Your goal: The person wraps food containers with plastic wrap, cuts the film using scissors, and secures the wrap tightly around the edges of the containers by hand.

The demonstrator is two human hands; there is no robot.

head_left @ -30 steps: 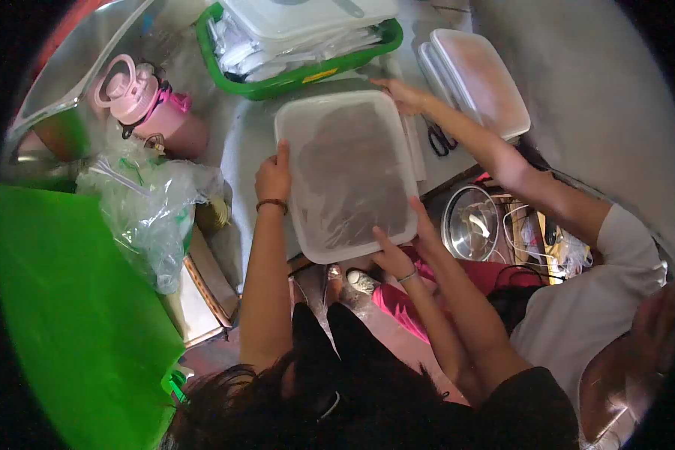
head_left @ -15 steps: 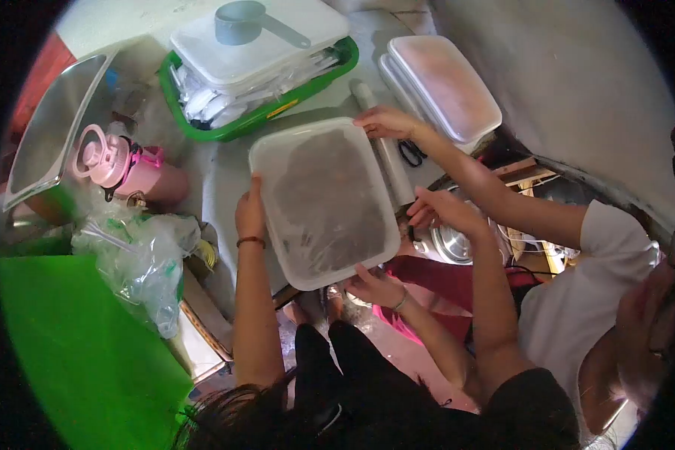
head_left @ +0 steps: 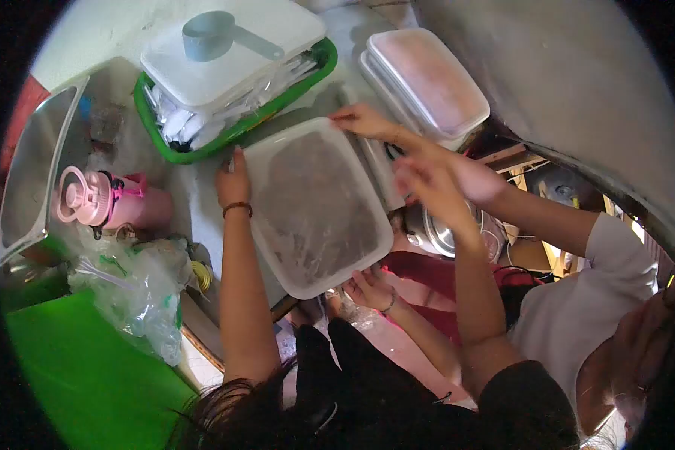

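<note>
A white rectangular plastic tub [head_left: 319, 214] with dark brown contents, seen through a cloudy, wrinkled clear cover, lies across the table's near edge. My left hand [head_left: 235, 182], a bracelet at its wrist, is closed on the tub's upper left edge, thumb on top. To the right of the tub, my right hand [head_left: 436, 193] is raised with loosely bent fingers, partly smeared, and nothing visible in them. A co-worker's hand [head_left: 364, 121] touches the far right corner of the tub; that person's other hand [head_left: 369, 289] supports its near rim.
A pale roll [head_left: 382, 176] lies right of the tub, near lidded containers [head_left: 427, 82]. Behind stands a green basket [head_left: 202, 154] of plastic-wrapped items, with a white lid [head_left: 240, 67] and measuring cup [head_left: 210, 37] above. Leftward are a pink bottle [head_left: 127, 202] and plastic bags [head_left: 139, 292].
My left hand has slid up along the tub's edge toward its far left corner. My right hand has moved slightly up and left. The whole view has shifted a little.
</note>
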